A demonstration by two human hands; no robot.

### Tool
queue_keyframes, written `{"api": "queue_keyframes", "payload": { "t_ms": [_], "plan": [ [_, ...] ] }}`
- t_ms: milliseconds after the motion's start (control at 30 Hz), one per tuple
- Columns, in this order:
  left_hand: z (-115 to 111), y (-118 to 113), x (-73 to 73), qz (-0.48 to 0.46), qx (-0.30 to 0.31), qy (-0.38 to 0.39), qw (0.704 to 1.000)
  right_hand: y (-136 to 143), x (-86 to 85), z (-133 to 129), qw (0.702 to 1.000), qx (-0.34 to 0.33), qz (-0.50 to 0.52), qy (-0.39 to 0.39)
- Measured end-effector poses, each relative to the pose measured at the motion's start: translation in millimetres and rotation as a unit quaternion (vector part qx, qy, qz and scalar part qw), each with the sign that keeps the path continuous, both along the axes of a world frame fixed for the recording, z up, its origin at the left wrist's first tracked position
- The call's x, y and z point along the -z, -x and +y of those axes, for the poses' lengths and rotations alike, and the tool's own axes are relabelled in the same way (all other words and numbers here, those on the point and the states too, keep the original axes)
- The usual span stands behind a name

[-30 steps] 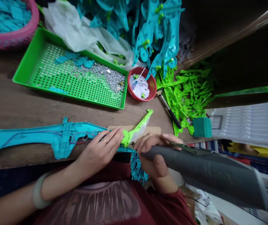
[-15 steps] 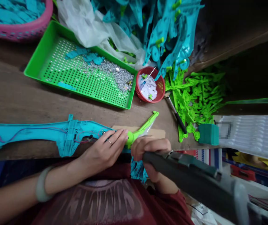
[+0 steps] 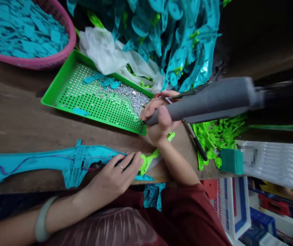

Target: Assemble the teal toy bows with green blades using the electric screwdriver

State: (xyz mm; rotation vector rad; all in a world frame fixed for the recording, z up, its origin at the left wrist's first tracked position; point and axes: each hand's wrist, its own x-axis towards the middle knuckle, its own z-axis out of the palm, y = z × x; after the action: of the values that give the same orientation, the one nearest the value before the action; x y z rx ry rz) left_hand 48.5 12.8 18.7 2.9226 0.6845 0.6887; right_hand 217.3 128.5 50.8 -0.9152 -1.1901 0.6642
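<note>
A long blue plastic shell [image 3: 59, 159] with thin wires inside lies along the table's front edge. My left hand [image 3: 118, 172] rests over its right part, fingers curved down onto it, thumb hidden. Against those fingertips is a lime-green arm-shaped piece [image 3: 146, 162] with a round end. My right hand [image 3: 159, 128] is wrapped round a dark grey powered screwdriver [image 3: 208, 100], held nearly level above the right end of the green tray [image 3: 95, 119]. Small silver screws [image 3: 133, 99] lie heaped in that tray, close to my right fingers. The tool's tip is hard to make out.
A pink basket [image 3: 71, 37] of blue pieces stands back left. Blue shells [image 3: 177, 68] pile up behind the tray, beside a white plastic bag [image 3: 102, 51]. Right are lime-green parts [image 3: 218, 133], a black-handled hammer [image 3: 197, 145] and a teal block [image 3: 231, 160].
My right hand has lifted the screwdriver from beside the green piece up and away to the tray's right end. My left hand stays on the blue shell. The view has shifted slightly.
</note>
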Motion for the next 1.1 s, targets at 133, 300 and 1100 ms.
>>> {"api": "queue_keyframes", "payload": {
  "t_ms": [133,300,1100],
  "plan": [
    [-3,9,0.7,-0.002,0.003,0.006,1.0,7,19.4,16,1.0,-0.006,-0.007,0.019],
    [0,5,-1.0,0.007,0.002,0.019,1.0,6,19.8,12,1.0,-0.012,-0.019,0.016],
    [-6,11,4.4,-0.074,0.042,0.049,0.995,-29,-56.4,-72,0.997,0.061,0.036,-0.036]
  ]
}}
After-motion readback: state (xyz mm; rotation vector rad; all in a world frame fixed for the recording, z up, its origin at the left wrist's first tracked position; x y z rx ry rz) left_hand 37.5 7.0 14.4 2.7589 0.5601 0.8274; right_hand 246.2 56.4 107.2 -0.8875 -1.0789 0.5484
